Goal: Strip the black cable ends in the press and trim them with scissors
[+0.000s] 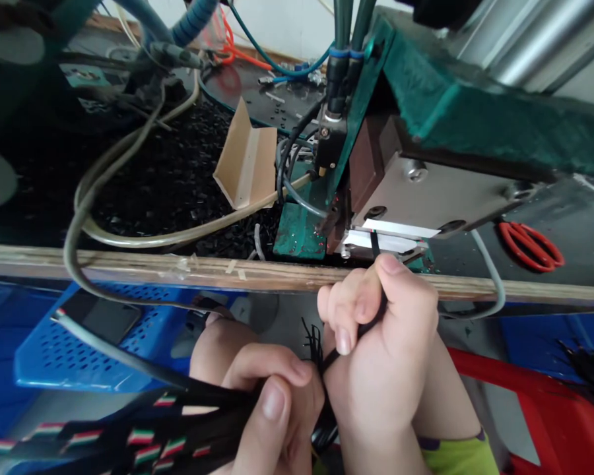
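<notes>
A thick bundle of black cables [208, 419] is gripped in my left hand [277, 409], low in the view. Red, white and green wires show at many of the cable ends on the left. My right hand [391, 330] is closed around a single black cable [375, 244], close to the table edge. The tip of this cable reaches into the narrow gap under the metal plate [426, 194] of a green press [450, 112]. White strips [400, 228] line both sides of the gap. Other cable ends [314, 340] hang between my hands.
Red-handled scissors [531, 246] lie right of the press. Behind the wooden table edge [143, 267] are black scraps [178, 165], a folded piece of cardboard [247, 161] and a looping hose [178, 235]. A phone [99, 313] rests on a blue stool [44, 356]; a red stool [539, 396] stands right.
</notes>
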